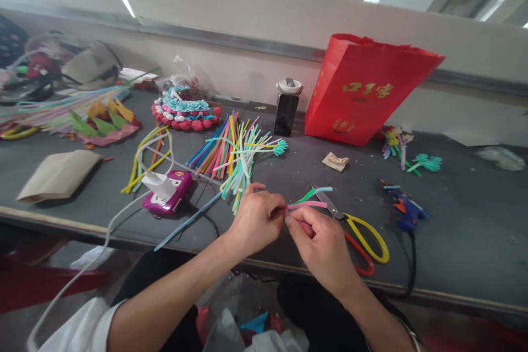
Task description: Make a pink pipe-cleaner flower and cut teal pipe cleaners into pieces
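Note:
My left hand and my right hand meet near the table's front edge, fingertips pinched together. Between them is a pink pipe cleaner, one end of which sticks out to the right above my right fingers. Much of it is hidden by my fingers. Just behind lie a green pipe cleaner piece and a light blue one. Scissors with one yellow and one red handle lie open beside my right hand. Beyond my left hand spreads a pile of cut pipe cleaners in many colours.
A purple power socket with a white plug and cable sits left. A blue glue gun lies right, its cord over the edge. Behind stand a phone, a cup and a red bag. Pipe-cleaner flowers lie far right.

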Available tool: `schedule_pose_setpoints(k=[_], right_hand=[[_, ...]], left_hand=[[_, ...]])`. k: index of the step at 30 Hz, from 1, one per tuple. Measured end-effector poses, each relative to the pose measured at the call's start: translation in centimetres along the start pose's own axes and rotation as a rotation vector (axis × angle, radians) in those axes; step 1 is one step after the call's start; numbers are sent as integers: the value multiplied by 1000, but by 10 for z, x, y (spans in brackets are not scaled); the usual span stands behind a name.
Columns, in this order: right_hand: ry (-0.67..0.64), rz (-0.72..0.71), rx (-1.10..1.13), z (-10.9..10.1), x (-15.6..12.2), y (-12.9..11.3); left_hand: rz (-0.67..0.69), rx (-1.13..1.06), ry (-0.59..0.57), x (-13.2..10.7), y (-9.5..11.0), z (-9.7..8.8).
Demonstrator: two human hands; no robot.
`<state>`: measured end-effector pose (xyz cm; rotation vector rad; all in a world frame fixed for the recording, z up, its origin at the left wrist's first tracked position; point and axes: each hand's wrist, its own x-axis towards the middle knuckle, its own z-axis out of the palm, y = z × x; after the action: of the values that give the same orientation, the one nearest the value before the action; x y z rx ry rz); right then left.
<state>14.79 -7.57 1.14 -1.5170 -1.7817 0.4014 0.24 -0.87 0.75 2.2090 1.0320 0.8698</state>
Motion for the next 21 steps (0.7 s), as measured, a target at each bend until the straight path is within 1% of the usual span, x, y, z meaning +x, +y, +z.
schedule_pose_setpoints(k=[2, 5, 6, 7, 9, 11, 14, 16, 21], right_hand=[[12, -50, -28, -3, -1, 0], [43, -75, -19, -10, 1, 2], [48, -73, -7, -12, 1, 2], [49, -67, 5, -15, 2, 2], [40, -46, 21, -18, 4, 3], [31, -21, 37, -21, 5, 2], [4, 1, 75, -22, 6, 1], [-29, 5, 101, -22, 7, 1], [-87, -11, 100, -19, 8, -1]], left_hand=[[-126, -208, -31, 2, 0, -2], [-385, -692, -128, 4, 0, -6], [-450, -840, -156, 4, 0, -8], [-496, -962, -181, 4, -1, -9], [-555, -1132, -241, 4, -1, -12], [-594, -1226, -309, 5, -1, -14], [-603, -1256, -366, 6, -1, -16], [-588, -1234, -356, 6, 0, -16], [-594, -1227, -265, 4, 2, -10]])
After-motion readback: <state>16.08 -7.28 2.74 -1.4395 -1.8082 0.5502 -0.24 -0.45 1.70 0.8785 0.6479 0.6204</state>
